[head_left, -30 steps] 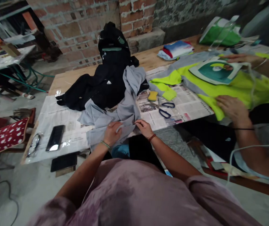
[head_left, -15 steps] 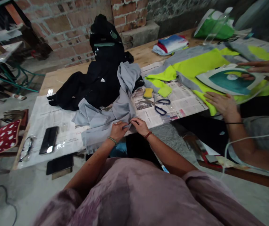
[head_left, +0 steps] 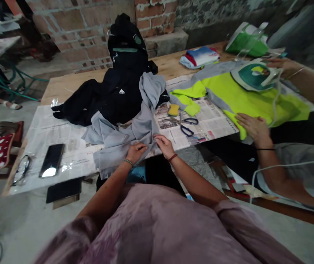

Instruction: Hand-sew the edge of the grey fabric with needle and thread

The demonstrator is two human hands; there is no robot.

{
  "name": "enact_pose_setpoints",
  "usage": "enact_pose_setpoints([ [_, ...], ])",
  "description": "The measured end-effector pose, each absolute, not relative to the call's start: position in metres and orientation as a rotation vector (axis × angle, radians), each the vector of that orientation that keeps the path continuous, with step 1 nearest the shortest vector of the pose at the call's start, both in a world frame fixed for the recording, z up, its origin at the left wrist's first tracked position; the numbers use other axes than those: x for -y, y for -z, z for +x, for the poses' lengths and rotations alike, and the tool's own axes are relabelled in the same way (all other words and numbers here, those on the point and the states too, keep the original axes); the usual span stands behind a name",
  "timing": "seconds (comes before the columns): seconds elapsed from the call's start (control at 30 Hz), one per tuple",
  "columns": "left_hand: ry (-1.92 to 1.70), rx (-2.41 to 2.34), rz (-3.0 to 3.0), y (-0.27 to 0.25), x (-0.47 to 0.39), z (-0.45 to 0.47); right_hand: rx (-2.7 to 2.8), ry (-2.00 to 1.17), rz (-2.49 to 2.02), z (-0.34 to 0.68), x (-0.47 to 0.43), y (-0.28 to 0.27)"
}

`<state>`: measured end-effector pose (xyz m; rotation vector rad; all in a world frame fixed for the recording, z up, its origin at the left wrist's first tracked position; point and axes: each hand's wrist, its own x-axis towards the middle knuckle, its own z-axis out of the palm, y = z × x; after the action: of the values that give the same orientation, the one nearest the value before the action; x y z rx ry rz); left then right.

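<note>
A light grey cloth garment (head_left: 124, 132) lies bunched near the table's front edge, one end running up over a black jacket (head_left: 99, 97). My left hand (head_left: 135, 152) is closed on its front edge, fingers curled and thumb pressed in. Just to the right, my right hand (head_left: 164, 146) has thumb and forefinger pinched together beside the cloth; whatever is between them is too small to make out. Beyond my right hand lie scissors (head_left: 186, 130) with dark blue handles and a yellow sponge (head_left: 173, 110).
Newspaper (head_left: 214, 121) covers the table. At right a co-worker's hand holds an iron (head_left: 253, 75) over a yellow-green and grey garment (head_left: 228, 86); the other hand rests flat on it. A phone (head_left: 51, 160) and glasses (head_left: 21, 169) lie left. A black backpack (head_left: 126, 44) stands behind.
My right hand has moved slightly away from my left, widening the gap between their fingertips. The co-worker's iron has shifted up and left across the garment. The view has tilted slightly.
</note>
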<state>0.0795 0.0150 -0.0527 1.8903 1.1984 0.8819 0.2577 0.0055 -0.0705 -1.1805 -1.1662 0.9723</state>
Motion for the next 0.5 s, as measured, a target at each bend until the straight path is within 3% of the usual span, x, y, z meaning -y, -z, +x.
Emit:
enact_pose_setpoints([
  [0.17, -0.913, -1.179, 1.893, 0.056, -0.013, 0.077, 1.048, -0.924, -1.224, 0.264, 0.013, 0.058],
  [0.37, -0.996, -1.129, 1.918, 0.063, -0.014, 0.076, 1.393, -1.008, -1.419, 0.259, 0.049, 0.052],
  [0.5, -1.000, -1.120, 1.928, 0.065, -0.015, 0.076, 1.617, -0.877, -1.433, 0.250, 0.052, 0.053],
])
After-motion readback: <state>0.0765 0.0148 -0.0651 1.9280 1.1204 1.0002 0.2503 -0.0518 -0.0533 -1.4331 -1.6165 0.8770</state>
